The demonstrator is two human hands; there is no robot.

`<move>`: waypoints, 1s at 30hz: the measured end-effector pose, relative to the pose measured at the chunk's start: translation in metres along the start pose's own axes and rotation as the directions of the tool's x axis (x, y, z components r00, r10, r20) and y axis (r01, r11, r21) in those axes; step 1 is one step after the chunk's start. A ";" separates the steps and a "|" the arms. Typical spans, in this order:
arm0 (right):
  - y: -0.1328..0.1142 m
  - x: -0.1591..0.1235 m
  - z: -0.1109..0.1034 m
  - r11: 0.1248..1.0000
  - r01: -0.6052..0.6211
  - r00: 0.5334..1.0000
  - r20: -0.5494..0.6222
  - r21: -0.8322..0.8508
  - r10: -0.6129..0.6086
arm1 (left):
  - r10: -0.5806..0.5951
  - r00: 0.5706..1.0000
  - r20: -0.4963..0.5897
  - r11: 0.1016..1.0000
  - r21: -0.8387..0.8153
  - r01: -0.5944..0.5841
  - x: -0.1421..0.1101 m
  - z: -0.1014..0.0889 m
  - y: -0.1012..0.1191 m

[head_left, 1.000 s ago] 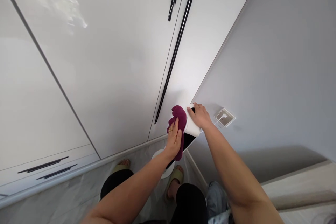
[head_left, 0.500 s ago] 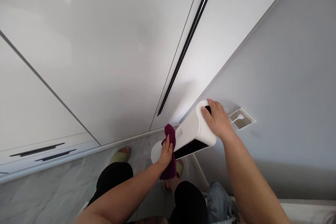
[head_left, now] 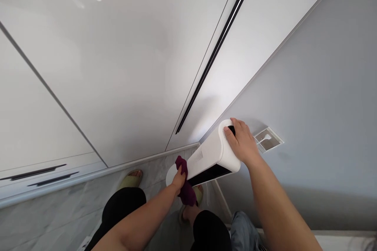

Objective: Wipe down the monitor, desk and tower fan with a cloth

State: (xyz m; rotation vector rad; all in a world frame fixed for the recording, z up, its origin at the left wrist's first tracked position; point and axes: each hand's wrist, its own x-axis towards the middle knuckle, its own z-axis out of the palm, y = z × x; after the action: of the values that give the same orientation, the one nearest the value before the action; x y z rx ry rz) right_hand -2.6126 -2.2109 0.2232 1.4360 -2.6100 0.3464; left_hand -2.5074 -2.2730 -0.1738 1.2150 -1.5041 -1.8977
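Note:
A white tower appliance (head_left: 210, 157) with a dark front strip stands on a round white base (head_left: 170, 175) on the floor, in the corner between the wardrobe and the wall. My right hand (head_left: 242, 142) grips its top end, fingers curled over the dark top. My left hand (head_left: 178, 178) is closed on a maroon cloth (head_left: 185, 186) pressed against the lower part of the body, near the base. The cloth hangs down below my hand.
Glossy white wardrobe doors (head_left: 118, 66) with long black handles (head_left: 216, 51) fill the left and centre. A grey wall (head_left: 324, 106) with a socket and white plug (head_left: 267, 139) is right. My legs and feet in sandals (head_left: 131, 180) stand on a marble floor.
My left hand has slid the maroon cloth down the appliance from near the top to near the base. The right hand keeps its hold on the top. The view has tilted.

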 end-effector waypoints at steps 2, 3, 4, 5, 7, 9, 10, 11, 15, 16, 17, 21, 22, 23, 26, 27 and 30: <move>0.001 0.000 -0.001 1.000 -0.014 1.000 0.006 0.001 0.014 | -0.008 1.000 -0.004 1.000 -0.006 0.008 -0.012 0.001 0.018; 0.001 0.000 -0.002 1.000 -0.021 1.000 0.008 0.002 0.021 | 0.012 1.000 0.002 1.000 -0.017 -0.012 -0.019 0.001 0.030; 0.002 0.001 -0.003 1.000 -0.027 1.000 0.009 0.002 0.026 | 0.040 0.999 0.009 0.999 -0.029 -0.040 -0.028 0.001 0.043; 0.002 0.001 -0.003 0.999 -0.032 0.999 0.011 0.001 0.032 | 0.076 0.997 0.019 0.996 -0.042 -0.075 -0.038 0.001 0.058; 0.002 0.003 -0.003 0.999 -0.043 0.999 0.018 -0.005 0.043 | 0.168 0.985 0.038 0.984 -0.068 -0.165 -0.061 -0.001 0.091; 0.001 0.005 -0.003 0.999 -0.048 0.999 0.021 -0.007 0.048 | 0.284 0.956 0.076 0.956 -0.103 -0.276 -0.086 -0.005 0.128; 0.000 0.005 -0.003 0.999 -0.048 0.999 0.019 -0.007 0.048 | 0.343 0.937 0.074 0.936 -0.115 -0.333 -0.100 -0.007 0.146; 0.000 0.005 -0.003 0.999 -0.046 0.999 0.016 -0.007 0.046 | 0.398 0.915 0.073 0.914 -0.122 -0.388 -0.112 -0.010 0.164; 0.001 0.002 -0.002 0.999 -0.038 0.999 0.001 -0.002 0.038 | 0.588 0.806 0.062 0.806 -0.126 -0.578 -0.145 -0.016 0.219; 0.003 0.002 -0.001 1.000 -0.032 1.000 0.000 0.000 0.032 | 0.634 0.771 0.057 0.771 -0.116 -0.626 -0.148 -0.016 0.230; 0.004 0.001 0.000 1.000 -0.021 1.000 -0.001 0.004 0.021 | 0.675 0.736 0.049 0.737 -0.101 -0.669 -0.147 -0.016 0.239; 0.011 0.003 0.002 1.000 0.009 1.000 -0.021 0.022 -0.008 | 0.759 0.650 0.017 0.650 -0.056 -0.758 -0.120 -0.011 0.271; 0.012 0.004 0.003 1.000 -0.002 1.000 -0.027 0.028 0.002 | 0.768 0.640 0.024 0.641 -0.058 -0.766 -0.109 -0.010 0.278; 0.014 0.005 0.003 0.999 -0.015 0.999 -0.031 0.034 0.016 | 0.770 0.637 0.039 0.638 -0.060 -0.768 -0.096 -0.009 0.283; 0.017 0.006 0.003 0.998 -0.041 0.999 -0.028 0.050 0.042 | 0.698 0.706 0.123 0.716 -0.083 -0.693 -0.050 -0.005 0.288; 0.018 0.006 0.003 0.998 -0.041 0.999 -0.029 0.057 0.042 | 0.648 0.744 0.164 0.761 -0.093 -0.642 -0.033 -0.004 0.285; 0.022 0.004 0.003 0.996 -0.022 0.998 -0.055 0.088 0.027 | 0.504 0.818 0.277 0.861 -0.088 -0.501 0.015 0.002 0.256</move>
State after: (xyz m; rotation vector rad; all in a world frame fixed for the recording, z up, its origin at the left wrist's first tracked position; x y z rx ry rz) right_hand -2.6337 -2.2037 0.2179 1.3994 -2.5994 0.5028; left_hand -2.5634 -2.3650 0.0585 0.4582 -1.7458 -1.7529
